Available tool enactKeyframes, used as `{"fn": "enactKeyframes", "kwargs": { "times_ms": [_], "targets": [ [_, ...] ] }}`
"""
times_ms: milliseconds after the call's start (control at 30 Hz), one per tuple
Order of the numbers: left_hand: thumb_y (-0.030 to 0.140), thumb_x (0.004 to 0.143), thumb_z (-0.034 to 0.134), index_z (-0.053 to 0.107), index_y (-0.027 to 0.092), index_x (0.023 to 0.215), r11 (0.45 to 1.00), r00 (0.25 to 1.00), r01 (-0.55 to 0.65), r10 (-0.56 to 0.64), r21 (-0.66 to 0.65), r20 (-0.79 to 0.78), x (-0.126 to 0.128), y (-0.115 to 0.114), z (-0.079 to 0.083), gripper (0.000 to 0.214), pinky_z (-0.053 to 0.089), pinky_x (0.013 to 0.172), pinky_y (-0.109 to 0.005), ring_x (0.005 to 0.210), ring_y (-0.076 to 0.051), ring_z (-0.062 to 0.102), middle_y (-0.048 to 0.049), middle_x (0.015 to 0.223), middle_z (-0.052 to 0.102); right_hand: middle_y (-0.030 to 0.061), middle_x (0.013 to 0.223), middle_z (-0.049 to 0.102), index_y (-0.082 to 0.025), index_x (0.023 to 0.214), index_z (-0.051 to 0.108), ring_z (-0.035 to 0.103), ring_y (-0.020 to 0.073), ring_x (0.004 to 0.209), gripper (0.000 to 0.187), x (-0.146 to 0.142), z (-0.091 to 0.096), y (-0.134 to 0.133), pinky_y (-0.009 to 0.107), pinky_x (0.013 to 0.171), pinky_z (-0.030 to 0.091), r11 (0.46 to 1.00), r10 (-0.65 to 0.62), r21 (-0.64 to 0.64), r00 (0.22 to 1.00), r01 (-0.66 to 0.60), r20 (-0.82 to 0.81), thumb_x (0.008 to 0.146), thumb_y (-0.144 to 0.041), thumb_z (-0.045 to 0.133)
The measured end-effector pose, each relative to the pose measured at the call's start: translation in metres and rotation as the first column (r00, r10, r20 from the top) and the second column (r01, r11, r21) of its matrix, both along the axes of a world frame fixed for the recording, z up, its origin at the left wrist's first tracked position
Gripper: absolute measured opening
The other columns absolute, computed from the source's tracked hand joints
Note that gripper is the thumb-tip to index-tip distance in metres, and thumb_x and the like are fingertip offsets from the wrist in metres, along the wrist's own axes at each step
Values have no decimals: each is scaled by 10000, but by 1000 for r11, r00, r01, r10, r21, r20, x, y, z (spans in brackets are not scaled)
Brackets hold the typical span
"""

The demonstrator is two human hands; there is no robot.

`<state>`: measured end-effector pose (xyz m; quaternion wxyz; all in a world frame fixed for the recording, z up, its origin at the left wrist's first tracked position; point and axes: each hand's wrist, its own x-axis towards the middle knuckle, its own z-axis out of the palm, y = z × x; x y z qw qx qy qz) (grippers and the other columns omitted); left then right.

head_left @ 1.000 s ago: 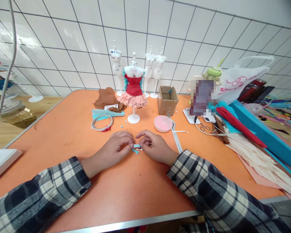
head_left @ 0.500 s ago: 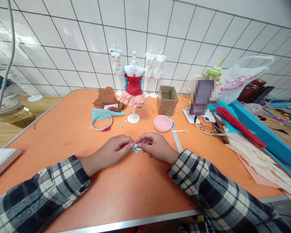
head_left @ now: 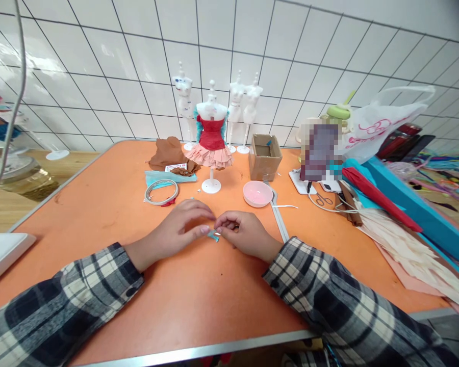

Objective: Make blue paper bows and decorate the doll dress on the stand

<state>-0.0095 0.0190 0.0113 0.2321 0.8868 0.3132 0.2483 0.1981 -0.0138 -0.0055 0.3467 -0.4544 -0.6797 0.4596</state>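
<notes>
At the middle of the table, my right hand (head_left: 248,232) pinches one end of a small light-blue strip (head_left: 213,237), which looks like crepe paper. A small white bit shows by its fingertips; what that is I cannot make out. Just left of it, my left hand (head_left: 178,227) has its thumb and fingers apart, the tips close to the strip. Beyond both hands stands a mini dress form (head_left: 211,135) in a red bodice with a ruffled pink skirt and blue ruffles at the arms. A pink bowl (head_left: 257,194) sits behind my right hand.
A roll of tape (head_left: 148,198) lies beside blue and brown sheets at the left. Bare dress forms (head_left: 184,97) and a cardboard box (head_left: 265,160) stand at the back. Scissors (head_left: 324,200), a cable and stacked crepe paper (head_left: 413,244) lie to the right. A white device (head_left: 7,255) is at the left edge.
My left fingers have spread and come off the strip, where before they pinched it. The right hand keeps its pinch in nearly the same place.
</notes>
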Motion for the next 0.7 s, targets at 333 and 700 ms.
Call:
{"fn": "enactKeyframes", "kwargs": {
  "times_ms": [333, 700],
  "targets": [
    [390, 971, 418, 674, 194, 847, 986, 992, 126, -127, -107, 1, 5, -2, -10, 346, 404, 905, -307, 924, -179, 570, -43, 903, 654, -17, 713, 652, -174, 832, 660, 591, 88, 622, 75, -1, 1, 0, 183, 551, 473, 998, -18, -64, 997, 13, -74, 783, -171, 603],
    [465, 963, 375, 688, 185, 803, 938, 997, 43, -18, -344, 76, 8, -5, -7, 450, 451, 900, -307, 939, -198, 607, -62, 914, 698, 2, 787, 719, -190, 827, 690, 635, 103, 680, 96, -2, -1, -1, 207, 654, 490, 992, -19, 128, 1000, 17, 14, 797, -157, 605]
  ]
}}
